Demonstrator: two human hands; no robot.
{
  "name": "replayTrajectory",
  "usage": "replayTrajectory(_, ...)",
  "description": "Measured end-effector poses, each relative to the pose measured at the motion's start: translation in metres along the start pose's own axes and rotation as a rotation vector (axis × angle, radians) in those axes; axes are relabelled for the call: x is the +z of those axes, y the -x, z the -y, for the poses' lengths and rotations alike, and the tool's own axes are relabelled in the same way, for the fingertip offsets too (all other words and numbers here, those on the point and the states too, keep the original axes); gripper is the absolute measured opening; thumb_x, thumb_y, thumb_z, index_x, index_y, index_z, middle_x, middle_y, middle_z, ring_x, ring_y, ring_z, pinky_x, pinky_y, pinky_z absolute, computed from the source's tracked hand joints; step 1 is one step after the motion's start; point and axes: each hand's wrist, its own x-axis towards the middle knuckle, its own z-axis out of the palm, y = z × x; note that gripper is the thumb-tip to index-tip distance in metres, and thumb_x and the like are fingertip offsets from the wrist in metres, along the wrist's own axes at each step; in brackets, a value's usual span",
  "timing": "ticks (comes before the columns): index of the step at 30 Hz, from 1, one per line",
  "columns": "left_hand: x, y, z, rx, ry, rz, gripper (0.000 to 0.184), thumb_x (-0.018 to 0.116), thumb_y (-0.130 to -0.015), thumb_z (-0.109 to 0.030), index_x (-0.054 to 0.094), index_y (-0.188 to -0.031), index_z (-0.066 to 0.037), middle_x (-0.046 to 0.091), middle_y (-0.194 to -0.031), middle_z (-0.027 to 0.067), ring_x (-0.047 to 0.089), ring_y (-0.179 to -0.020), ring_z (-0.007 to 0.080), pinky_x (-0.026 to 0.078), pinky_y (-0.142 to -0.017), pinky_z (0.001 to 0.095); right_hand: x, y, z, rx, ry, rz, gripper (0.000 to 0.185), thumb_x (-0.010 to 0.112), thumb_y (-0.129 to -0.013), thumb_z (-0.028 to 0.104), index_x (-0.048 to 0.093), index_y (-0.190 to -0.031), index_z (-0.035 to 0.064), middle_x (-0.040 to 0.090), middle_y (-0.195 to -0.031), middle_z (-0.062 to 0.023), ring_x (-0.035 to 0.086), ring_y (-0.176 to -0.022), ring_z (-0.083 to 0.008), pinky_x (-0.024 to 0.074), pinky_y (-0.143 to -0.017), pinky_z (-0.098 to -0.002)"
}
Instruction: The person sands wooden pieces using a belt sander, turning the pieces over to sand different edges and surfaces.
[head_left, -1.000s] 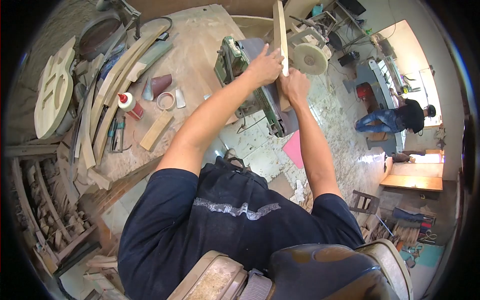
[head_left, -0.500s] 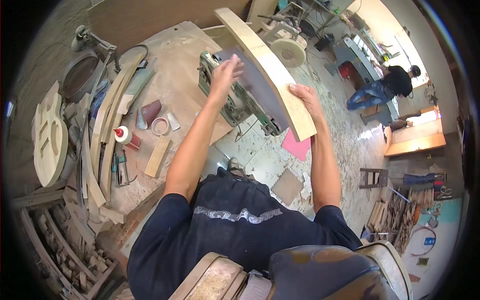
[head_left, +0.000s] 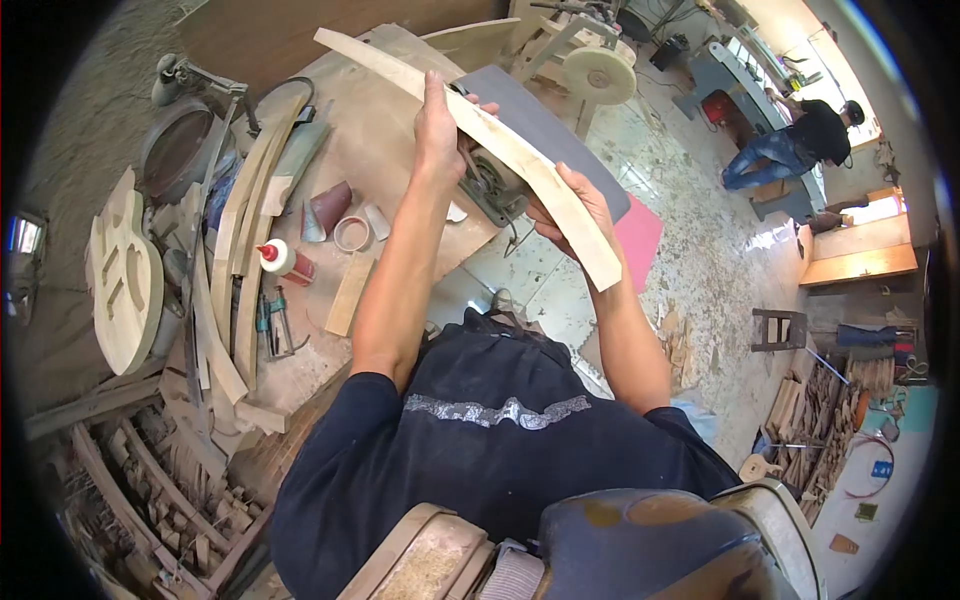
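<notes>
A long, gently curved piece of pale wood (head_left: 520, 150) is held up in front of me, slanting from upper left to lower right. My left hand (head_left: 440, 130) grips it left of its middle, thumb on the near face. Near its lower end my right hand (head_left: 578, 212) clasps it, thumb on the upper edge and fingers underneath. Behind the wood is a grey sanding belt (head_left: 548, 125) on a green belt sander (head_left: 487, 190) at the bench edge; the wood and my hands hide part of the machine.
On the workbench (head_left: 345, 95) are a glue bottle (head_left: 287, 262), a roll of tape (head_left: 352, 234), a small wood block (head_left: 349, 293), clamps (head_left: 273, 325) and curved wood strips (head_left: 238, 210). A guitar-shaped body (head_left: 126, 275) leans at left. Another person (head_left: 800, 145) works at a far machine.
My left hand, free and raised before, has closed on the curved wood. The wood has swung to a flatter slant, its upper end shifting left, with my right hand still holding it.
</notes>
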Motion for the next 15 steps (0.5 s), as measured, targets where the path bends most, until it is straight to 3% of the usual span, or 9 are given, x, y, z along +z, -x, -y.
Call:
replayTrajectory(3, 0.0, 0.001, -0.005, 0.027, -0.055, -0.03, 0.075, 0.042, -0.104, -0.065, 0.052, -0.116, 0.008, 0.064, -0.1, 0.0176, 0.074, -0.085, 0.0304, 0.064, -0.07, 0.044, -0.003, -0.003, 0.003, 0.039, 0.033, 0.024, 0.048, 0.055, -0.104, 0.046, 0.063, -0.116, -0.0004, 0.05, -0.069, -0.002, 0.04, -0.056, -0.01, 0.0329, -0.041, -0.0226)
replayTrajectory(6, 0.009, 0.002, -0.009, 0.036, -0.121, -0.01, 0.078, 0.036, -0.106, -0.063, 0.051, -0.121, 0.012, 0.065, -0.108, 0.0222, 0.073, -0.097, 0.0342, 0.062, -0.088, 0.0451, 0.003, -0.007, 0.023, 0.127, 0.11, 0.118, 0.05, 0.059, -0.103, 0.042, 0.064, -0.122, -0.0038, 0.063, -0.075, -0.0046, 0.052, -0.055, -0.014, 0.0418, -0.045, -0.0272)
replayTrajectory(12, 0.041, -0.032, -0.008, -0.02, -0.014, 0.256, 0.086, 0.029, -0.106, -0.067, 0.052, -0.127, 0.013, 0.065, -0.123, 0.0287, 0.07, -0.106, 0.0347, 0.057, -0.098, 0.0465, 0.025, -0.009, 0.054, 0.031, 0.102, -0.177, 0.042, 0.065, -0.1, 0.028, 0.062, -0.126, -0.0045, 0.073, -0.097, -0.0097, 0.071, -0.078, -0.0148, 0.0575, -0.064, -0.0289)
replayTrajectory(13, 0.047, -0.037, -0.009, -0.06, 0.005, 0.322, 0.083, 0.03, -0.107, -0.064, 0.05, -0.135, 0.011, 0.063, -0.128, 0.0259, 0.065, -0.116, 0.0334, 0.052, -0.105, 0.0474, 0.024, -0.01, 0.06, -0.015, 0.159, -0.187, 0.04, 0.066, -0.099, 0.026, 0.062, -0.125, -0.0042, 0.073, -0.099, -0.0094, 0.071, -0.08, -0.0135, 0.0578, -0.067, -0.0284)
replayTrajectory(15, 0.058, -0.043, -0.009, -0.028, -0.199, 0.29, 0.079, 0.031, -0.108, -0.062, 0.046, -0.141, 0.008, 0.059, -0.135, 0.025, 0.062, -0.123, 0.0342, 0.048, -0.11, 0.0474, 0.022, -0.016, 0.074, -0.103, 0.274, -0.207, 0.037, 0.067, -0.098, 0.022, 0.062, -0.125, -0.0035, 0.073, -0.103, -0.0088, 0.071, -0.083, -0.0109, 0.0585, -0.071, -0.0273)
